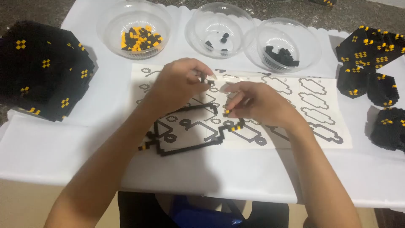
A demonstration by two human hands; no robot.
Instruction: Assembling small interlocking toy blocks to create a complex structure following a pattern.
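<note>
You've got black blocks (44,69) dotted with yellow clusters, a white sheet (295,105) printed with black outlines, a black frame (185,145) with yellow tips, clear bowls (135,27) of yellow-and-black bits, white tablecloth (59,143)

White covered table (253,177), dark speckled stone surface (29,10) behind, beige floor (25,207)

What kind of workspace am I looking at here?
Probably a hobby or small assembly table for tiny building bricks: clear bowls of bricks, a printed pattern sheet, and finished black-and-yellow blocks.
</note>
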